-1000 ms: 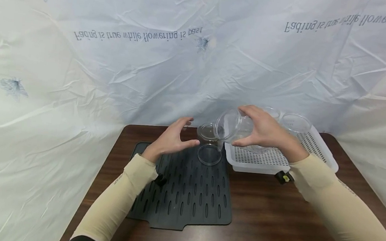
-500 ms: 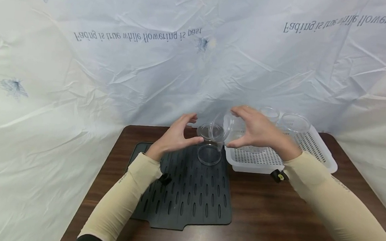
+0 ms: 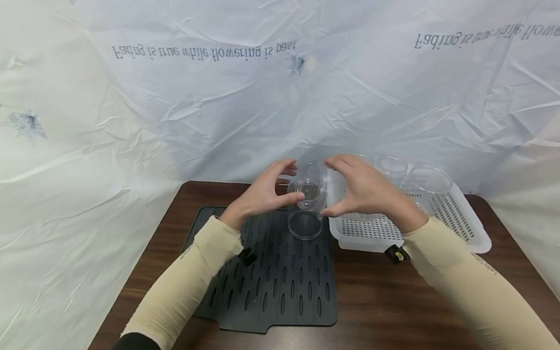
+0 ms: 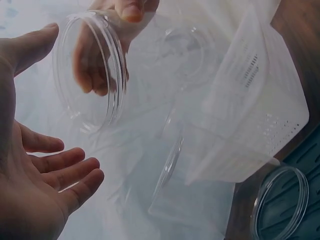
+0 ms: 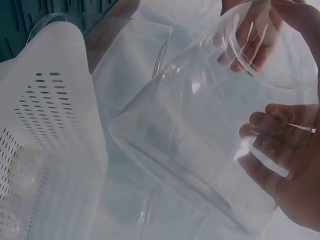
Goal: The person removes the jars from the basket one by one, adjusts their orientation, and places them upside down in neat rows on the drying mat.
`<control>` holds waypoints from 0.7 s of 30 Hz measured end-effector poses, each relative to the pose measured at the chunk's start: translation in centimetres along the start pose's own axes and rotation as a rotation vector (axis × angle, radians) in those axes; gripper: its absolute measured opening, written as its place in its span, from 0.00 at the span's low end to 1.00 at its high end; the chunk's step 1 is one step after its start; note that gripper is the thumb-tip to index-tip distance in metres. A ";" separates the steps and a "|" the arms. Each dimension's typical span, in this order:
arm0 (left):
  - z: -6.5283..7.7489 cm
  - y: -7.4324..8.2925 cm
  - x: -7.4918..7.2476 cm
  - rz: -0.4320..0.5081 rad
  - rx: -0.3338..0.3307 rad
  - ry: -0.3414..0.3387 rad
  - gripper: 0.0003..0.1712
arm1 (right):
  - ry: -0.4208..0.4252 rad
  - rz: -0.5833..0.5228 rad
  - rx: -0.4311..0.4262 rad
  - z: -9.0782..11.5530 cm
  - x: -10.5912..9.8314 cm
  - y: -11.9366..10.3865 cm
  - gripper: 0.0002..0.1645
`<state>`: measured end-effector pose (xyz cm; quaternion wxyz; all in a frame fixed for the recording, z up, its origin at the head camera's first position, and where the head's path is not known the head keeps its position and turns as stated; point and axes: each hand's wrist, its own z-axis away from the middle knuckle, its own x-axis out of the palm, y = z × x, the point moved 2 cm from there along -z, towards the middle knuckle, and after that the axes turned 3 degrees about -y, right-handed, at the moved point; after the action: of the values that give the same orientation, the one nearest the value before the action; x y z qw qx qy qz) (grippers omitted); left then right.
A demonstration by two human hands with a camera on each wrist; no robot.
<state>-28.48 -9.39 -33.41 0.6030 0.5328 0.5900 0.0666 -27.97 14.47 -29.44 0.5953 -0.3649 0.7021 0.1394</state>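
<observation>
Right hand [image 3: 366, 188] holds 1 tilted clear container [image 5: 195, 120].

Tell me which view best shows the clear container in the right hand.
Right wrist: the clear container looms large, body and rim both visible. Left wrist shows mainly its rim; head shows it small and faint.

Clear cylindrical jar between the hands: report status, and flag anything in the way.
Right hand gripping jar, tilted. Left hand near its rim, not gripping. Second clear cylindrical jar close by on black slotted mat; could crowd the hands.
</observation>
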 end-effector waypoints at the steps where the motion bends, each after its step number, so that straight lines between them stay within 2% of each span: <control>1: -0.1 0.1 0.1 0.014 0.008 -0.005 0.63 | 0.001 0.003 -0.002 -0.1 0.1 -0.1 0.69; 16: -0.9 0.7 1.0 0.062 0.061 -0.004 0.68 | 0.017 0.087 -0.067 -0.9 0.5 -1.3 0.65; 21: -0.9 0.8 1.2 0.038 0.042 -0.003 0.63 | 0.037 0.132 -0.083 -1.2 0.7 -1.4 0.64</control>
<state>-28.41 -7.72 -33.38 0.5912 0.5565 0.5801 0.0650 -27.92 12.55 -29.51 0.5562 -0.3446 0.7291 0.2006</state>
